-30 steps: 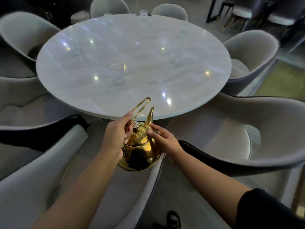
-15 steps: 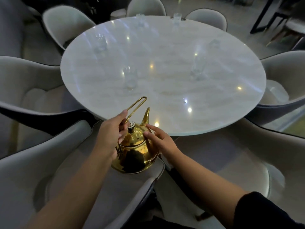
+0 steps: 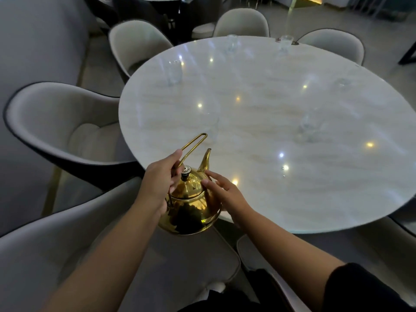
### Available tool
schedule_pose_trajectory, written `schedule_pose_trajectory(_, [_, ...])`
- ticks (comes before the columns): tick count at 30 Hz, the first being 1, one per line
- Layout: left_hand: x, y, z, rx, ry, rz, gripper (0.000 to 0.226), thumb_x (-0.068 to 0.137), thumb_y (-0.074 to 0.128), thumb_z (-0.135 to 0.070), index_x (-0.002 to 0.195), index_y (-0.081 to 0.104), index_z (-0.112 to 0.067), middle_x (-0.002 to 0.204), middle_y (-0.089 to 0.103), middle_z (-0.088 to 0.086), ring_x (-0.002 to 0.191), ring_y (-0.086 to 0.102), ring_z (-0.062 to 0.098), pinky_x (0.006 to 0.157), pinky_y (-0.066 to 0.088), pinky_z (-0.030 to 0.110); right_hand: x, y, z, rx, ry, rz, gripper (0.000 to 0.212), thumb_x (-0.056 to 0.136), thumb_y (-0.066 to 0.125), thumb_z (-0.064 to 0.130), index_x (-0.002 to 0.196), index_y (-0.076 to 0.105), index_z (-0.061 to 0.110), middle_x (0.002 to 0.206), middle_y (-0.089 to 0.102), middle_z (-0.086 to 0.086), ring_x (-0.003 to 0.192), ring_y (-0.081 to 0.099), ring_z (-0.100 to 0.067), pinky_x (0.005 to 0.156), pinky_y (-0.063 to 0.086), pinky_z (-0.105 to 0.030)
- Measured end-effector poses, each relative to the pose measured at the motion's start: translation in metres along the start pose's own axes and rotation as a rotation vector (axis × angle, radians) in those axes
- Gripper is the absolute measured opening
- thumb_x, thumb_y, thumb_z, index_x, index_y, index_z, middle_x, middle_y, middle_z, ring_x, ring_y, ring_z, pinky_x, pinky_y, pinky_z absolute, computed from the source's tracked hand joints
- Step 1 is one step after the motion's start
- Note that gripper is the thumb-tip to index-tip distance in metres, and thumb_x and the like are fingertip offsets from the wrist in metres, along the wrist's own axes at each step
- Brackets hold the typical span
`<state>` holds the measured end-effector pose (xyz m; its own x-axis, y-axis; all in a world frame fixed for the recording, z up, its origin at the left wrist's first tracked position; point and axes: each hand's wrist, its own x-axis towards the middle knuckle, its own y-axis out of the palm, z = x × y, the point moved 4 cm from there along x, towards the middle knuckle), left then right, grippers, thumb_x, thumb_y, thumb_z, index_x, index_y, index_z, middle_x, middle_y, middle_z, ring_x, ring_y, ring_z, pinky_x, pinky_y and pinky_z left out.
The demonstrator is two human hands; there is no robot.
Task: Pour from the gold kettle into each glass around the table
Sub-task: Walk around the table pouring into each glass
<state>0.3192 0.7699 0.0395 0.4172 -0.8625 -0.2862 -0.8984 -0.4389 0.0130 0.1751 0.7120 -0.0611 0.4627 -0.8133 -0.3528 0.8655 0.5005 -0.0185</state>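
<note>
Just off the near edge of a round marble table (image 3: 258,136), a person's left hand (image 3: 161,183) grips the gold kettle (image 3: 191,206) by its wire handle while the right hand (image 3: 226,194), fingers spread, steadies its lid; clear glasses (image 3: 173,68) dot the tabletop.

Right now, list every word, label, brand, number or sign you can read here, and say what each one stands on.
None can be read.
Gold kettle: no lettering or brand shows on its body, and the lid knob carries only a pattern.
Round table: bare marble with light reflections.
Glasses, such as the one at the far left: plain and blurred.
</note>
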Motion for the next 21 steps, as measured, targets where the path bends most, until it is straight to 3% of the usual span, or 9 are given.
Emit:
schedule_pose_trajectory(8, [0.056,-0.003,-0.030,0.055,-0.028,-0.060,0.054,0.094,0.049,-0.041,0.046,0.048,-0.017,0.035,0.036,-0.010,0.029,0.027,0.003,0.031,0.026,0.012,0.053,0.002,0.027,0.060,0.059,0.084,0.050,0.083,0.065,0.051,0.130,0.055,0.038,0.136,0.054,-0.006,0.121,0.053,-0.027,0.087,0.053,-0.041])
schedule_pose_trajectory(12, [0.083,0.005,-0.044,0.102,-0.026,-0.079,0.052,0.095,0.048,-0.039,0.049,0.049,-0.015,0.038,0.037,-0.009,0.030,0.028,0.003,0.030,0.025,0.011,0.081,-0.002,0.038,0.093,0.081,0.094,0.051,0.082,0.065,0.053,0.130,0.055,0.039,0.135,0.054,-0.003,0.116,0.055,-0.024,0.086,0.054,-0.042])
schedule_pose_trajectory(17, [0.111,0.018,-0.066,0.135,0.009,-0.065,0.047,0.097,0.040,-0.026,0.054,0.047,-0.010,0.037,0.039,-0.009,0.030,0.026,0.003,0.032,0.021,0.012,0.106,-0.003,0.049,0.201,0.103,0.132,0.053,0.082,0.064,0.054,0.132,0.054,0.035,0.119,0.060,0.005,0.091,0.060,-0.009,0.052,0.054,-0.022])
schedule_pose_trajectory(21, [0.130,0.027,-0.080,0.197,0.012,-0.071,0.043,0.097,0.038,-0.022,0.057,0.048,-0.009,0.034,0.036,-0.010,0.033,0.024,0.005,0.034,0.019,0.015,0.121,-0.002,0.053,0.240,0.131,0.139,0.055,0.081,0.063,0.058,0.131,0.052,0.036,0.109,0.058,0.013,0.087,0.057,-0.009,0.050,0.053,-0.023])
